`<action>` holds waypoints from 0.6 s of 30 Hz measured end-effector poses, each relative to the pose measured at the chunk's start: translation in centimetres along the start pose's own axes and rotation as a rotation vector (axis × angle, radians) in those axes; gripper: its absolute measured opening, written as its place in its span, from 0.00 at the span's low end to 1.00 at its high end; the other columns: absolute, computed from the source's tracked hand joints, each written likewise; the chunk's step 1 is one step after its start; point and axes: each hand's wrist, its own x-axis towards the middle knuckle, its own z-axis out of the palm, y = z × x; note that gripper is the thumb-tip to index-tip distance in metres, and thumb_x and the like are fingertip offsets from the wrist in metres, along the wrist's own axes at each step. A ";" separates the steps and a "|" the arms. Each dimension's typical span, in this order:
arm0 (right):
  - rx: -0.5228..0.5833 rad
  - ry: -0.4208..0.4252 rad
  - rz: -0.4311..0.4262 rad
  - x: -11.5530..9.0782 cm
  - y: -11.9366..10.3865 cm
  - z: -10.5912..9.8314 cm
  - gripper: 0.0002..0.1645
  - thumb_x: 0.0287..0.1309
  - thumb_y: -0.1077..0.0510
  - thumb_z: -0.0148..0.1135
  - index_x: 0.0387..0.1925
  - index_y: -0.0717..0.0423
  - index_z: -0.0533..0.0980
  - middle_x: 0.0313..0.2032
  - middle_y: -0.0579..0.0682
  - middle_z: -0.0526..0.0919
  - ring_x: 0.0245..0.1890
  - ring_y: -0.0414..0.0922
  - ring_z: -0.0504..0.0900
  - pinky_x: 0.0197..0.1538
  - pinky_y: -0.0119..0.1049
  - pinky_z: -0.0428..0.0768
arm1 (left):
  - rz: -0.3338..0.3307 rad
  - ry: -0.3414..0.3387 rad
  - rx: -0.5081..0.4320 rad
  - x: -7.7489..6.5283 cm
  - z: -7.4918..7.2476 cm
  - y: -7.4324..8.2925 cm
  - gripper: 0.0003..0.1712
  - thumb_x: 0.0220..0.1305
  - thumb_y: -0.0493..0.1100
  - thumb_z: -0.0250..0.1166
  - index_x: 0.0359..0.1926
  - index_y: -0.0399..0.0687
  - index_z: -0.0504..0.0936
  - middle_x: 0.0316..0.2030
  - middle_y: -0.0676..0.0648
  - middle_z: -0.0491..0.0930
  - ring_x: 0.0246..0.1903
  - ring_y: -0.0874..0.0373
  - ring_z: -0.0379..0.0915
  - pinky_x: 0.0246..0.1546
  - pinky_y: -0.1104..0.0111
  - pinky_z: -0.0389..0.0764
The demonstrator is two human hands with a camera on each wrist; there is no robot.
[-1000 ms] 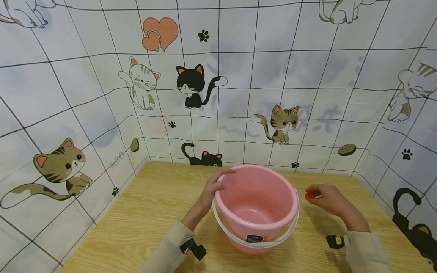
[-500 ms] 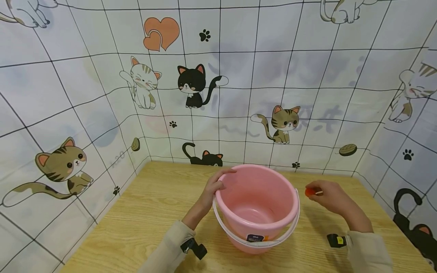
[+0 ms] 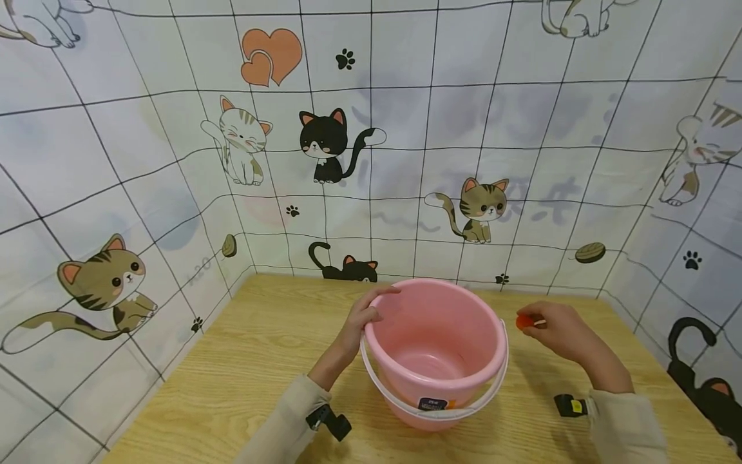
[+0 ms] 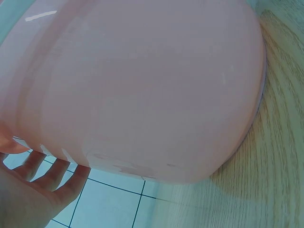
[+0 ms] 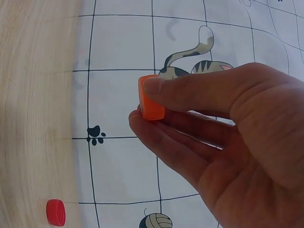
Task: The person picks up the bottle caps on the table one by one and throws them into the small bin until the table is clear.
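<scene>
A pink plastic bucket (image 3: pixel 435 325) stands upright on the wooden table, nothing visible inside it. Its pale handle (image 3: pixel 440 415) hangs down at the front. My left hand (image 3: pixel 356 328) grips the bucket's left rim; in the left wrist view, the fingers (image 4: pixel 71 187) press against the pink wall (image 4: pixel 156 90). To the right of the bucket, apart from it, my right hand (image 3: pixel 561 332) pinches a small orange block-like piece (image 5: pixel 153 102) between thumb and fingers above the table. What exactly this piece is cannot be told.
A small round red piece, like a bottle cap (image 5: pixel 55 212), lies on the table in the right wrist view. The wooden table (image 3: pixel 261 361) meets hanging white cloth (image 3: pixel 400 238) printed with cats and grid lines at the back and sides.
My right hand has risen slightly with the orange piece held in it. My left hand and the bucket have stayed in place.
</scene>
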 end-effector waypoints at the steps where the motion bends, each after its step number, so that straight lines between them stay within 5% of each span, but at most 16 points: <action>1: -0.003 -0.002 0.001 0.0 -0.2 -0.1 0.19 0.59 0.65 0.68 0.51 0.72 0.81 0.45 0.65 0.87 0.45 0.61 0.87 0.42 0.50 0.87 | 0.002 0.000 0.000 0.0 0.0 0.0 0.36 0.56 0.39 0.47 0.68 0.48 0.76 0.66 0.38 0.73 0.50 0.38 0.78 0.42 0.57 0.85; 18: -0.033 0.019 -0.031 0.2 -1.6 -0.2 0.19 0.60 0.67 0.68 0.52 0.72 0.81 0.45 0.65 0.86 0.46 0.62 0.87 0.42 0.48 0.88 | 0.006 0.002 -0.005 0.1 0.1 0.1 0.36 0.56 0.39 0.48 0.68 0.47 0.76 0.67 0.37 0.73 0.51 0.39 0.78 0.43 0.60 0.85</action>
